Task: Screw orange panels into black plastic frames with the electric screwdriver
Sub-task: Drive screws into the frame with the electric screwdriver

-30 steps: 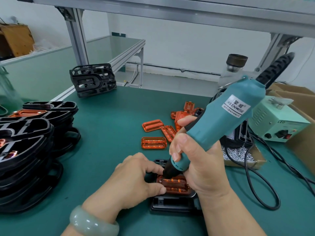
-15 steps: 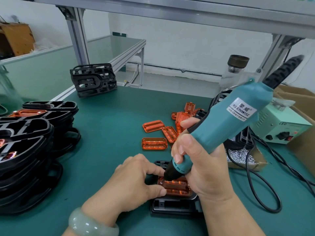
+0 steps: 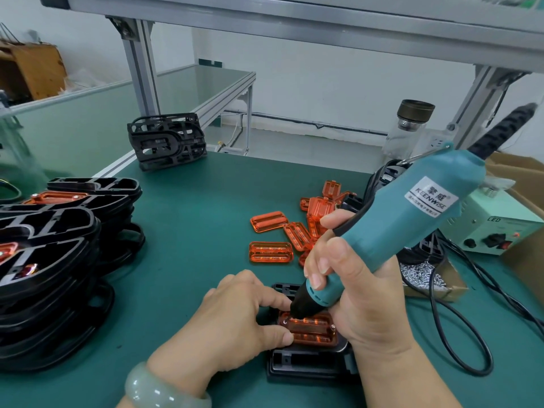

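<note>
An orange panel (image 3: 312, 329) lies in a black plastic frame (image 3: 306, 365) on the green mat in front of me. My left hand (image 3: 235, 316) pinches the frame and the panel's left edge, thumb against the panel. My right hand (image 3: 350, 278) grips the teal electric screwdriver (image 3: 391, 228), tilted up to the right. Its black tip (image 3: 300, 307) rests on the panel's upper left corner. A screw head shows at the panel's upper right corner. Several loose orange panels (image 3: 282, 234) lie further back.
Stacks of black frames (image 3: 59, 260), some with orange panels fitted, fill the left. Another black frame stack (image 3: 167, 141) stands at the back. A cardboard tray of screws (image 3: 424, 275), the green power box (image 3: 494, 231) and a looping black cable (image 3: 459, 334) sit at the right.
The screwdriver's rear has swung further to the right while its tip stays at the panel's upper left corner. My left hand holds the same place.
</note>
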The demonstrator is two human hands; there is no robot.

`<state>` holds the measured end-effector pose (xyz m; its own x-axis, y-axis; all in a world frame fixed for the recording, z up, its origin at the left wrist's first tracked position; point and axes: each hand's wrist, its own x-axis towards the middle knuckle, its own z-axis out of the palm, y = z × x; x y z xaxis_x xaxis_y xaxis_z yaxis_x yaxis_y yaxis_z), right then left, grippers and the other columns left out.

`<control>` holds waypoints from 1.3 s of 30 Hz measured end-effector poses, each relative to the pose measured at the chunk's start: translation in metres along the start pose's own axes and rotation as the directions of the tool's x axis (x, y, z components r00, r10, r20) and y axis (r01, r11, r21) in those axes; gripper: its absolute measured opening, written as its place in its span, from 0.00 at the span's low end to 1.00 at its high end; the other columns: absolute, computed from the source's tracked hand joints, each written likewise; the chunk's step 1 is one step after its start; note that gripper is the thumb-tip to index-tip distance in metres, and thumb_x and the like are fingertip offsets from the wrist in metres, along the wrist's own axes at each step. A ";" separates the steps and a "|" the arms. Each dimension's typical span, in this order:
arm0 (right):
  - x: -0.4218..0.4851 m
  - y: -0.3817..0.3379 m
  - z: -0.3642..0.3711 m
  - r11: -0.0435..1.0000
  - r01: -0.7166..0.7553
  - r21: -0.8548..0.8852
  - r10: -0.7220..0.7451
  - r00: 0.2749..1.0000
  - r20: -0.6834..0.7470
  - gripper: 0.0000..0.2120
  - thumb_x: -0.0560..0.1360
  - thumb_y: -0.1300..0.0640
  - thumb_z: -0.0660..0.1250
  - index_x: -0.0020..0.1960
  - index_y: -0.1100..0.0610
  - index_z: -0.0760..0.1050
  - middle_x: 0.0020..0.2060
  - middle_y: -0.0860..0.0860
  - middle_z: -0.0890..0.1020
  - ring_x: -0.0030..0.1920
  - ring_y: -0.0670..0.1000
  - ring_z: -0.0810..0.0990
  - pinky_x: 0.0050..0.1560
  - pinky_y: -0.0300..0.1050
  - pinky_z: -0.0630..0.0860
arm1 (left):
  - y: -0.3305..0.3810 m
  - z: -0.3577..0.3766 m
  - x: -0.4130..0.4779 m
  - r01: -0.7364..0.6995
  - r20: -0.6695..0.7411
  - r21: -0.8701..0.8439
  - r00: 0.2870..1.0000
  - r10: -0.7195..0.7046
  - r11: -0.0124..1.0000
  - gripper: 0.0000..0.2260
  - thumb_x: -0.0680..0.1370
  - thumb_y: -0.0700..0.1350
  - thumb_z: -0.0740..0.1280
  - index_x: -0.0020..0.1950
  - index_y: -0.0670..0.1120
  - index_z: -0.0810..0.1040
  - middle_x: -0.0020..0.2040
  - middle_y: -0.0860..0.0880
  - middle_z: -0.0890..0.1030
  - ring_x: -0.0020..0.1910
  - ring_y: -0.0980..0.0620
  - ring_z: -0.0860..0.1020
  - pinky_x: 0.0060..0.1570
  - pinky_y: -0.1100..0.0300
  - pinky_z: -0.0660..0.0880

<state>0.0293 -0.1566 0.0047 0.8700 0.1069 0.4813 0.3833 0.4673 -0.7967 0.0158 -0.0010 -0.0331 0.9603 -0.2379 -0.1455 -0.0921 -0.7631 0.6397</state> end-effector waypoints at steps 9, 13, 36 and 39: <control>0.001 -0.006 0.000 0.997 0.037 0.062 -0.043 0.994 0.104 0.15 0.69 0.47 0.75 0.51 0.53 0.77 0.27 0.46 0.75 0.25 0.46 0.72 0.33 0.41 0.71 | 0.000 0.001 -0.001 -0.009 -0.008 0.013 1.000 0.010 1.000 0.17 0.67 0.63 0.72 0.54 0.71 0.74 0.50 0.62 0.67 0.57 0.54 0.66 0.62 0.54 0.66; 0.005 -0.014 -0.007 0.995 0.037 0.091 -0.036 0.999 -0.015 0.18 0.65 0.49 0.79 0.49 0.54 0.76 0.26 0.47 0.73 0.24 0.47 0.71 0.33 0.40 0.71 | 0.003 -0.001 -0.002 -0.009 0.005 -0.007 1.000 0.009 1.000 0.13 0.66 0.63 0.73 0.41 0.77 0.71 0.50 0.63 0.67 0.57 0.55 0.66 0.62 0.56 0.66; 0.015 -0.024 -0.051 0.958 0.077 0.277 -0.015 0.976 -0.217 0.08 0.75 0.57 0.58 0.46 0.51 0.76 0.26 0.44 0.71 0.23 0.43 0.70 0.32 0.36 0.72 | 0.039 0.024 0.035 -0.328 -0.132 0.162 0.927 0.350 0.931 0.16 0.77 0.51 0.66 0.65 0.55 0.74 0.56 0.54 0.73 0.60 0.54 0.66 0.62 0.61 0.64; 0.016 -0.025 -0.050 0.949 0.071 0.308 -0.011 0.981 -0.193 0.06 0.72 0.56 0.62 0.46 0.52 0.77 0.26 0.45 0.71 0.23 0.43 0.70 0.32 0.35 0.72 | 0.029 0.021 0.031 -0.310 -0.199 0.096 0.925 0.324 0.946 0.14 0.78 0.49 0.65 0.64 0.55 0.75 0.56 0.55 0.73 0.60 0.56 0.67 0.61 0.64 0.64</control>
<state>0.0488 -0.2103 0.0136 0.9092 -0.0695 0.4105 0.3300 0.7214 -0.6089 0.0372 -0.0435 -0.0348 0.9108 -0.3475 0.2228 -0.4104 -0.7053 0.5781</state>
